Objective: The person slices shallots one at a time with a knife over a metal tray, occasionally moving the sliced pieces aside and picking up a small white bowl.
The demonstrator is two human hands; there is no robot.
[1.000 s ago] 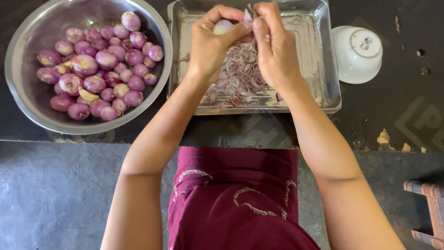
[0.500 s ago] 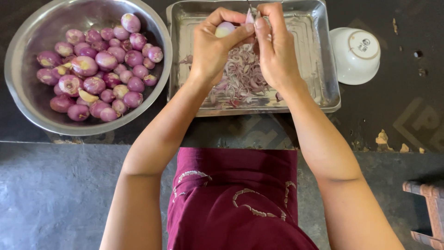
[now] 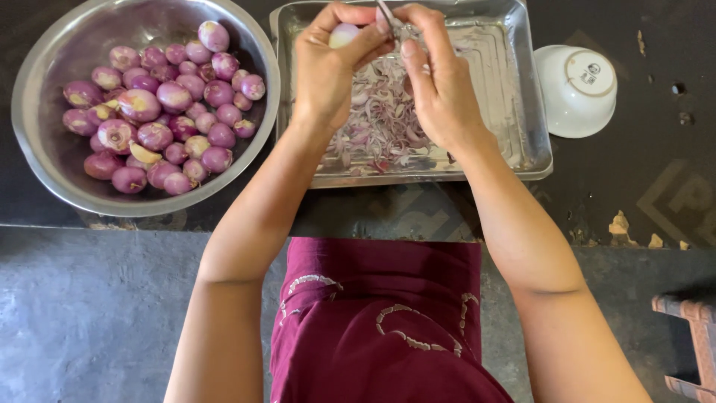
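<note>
Pinching a small onion [image 3: 344, 33] between thumb and fingers, the left hand [image 3: 328, 71] holds it over the tray [image 3: 514, 112]. The right hand [image 3: 440, 82], at its 3 o'clock, clasps a thin blade [image 3: 388, 16] meeting the onion's right side.

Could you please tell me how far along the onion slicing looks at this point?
Done: a pile of onion slices lies in the steel tray. In hand: the left hand holds one peeled onion over the tray, while the right hand works a small blade at it. Left: many whole peeled onions fill the round steel bowl.
</note>
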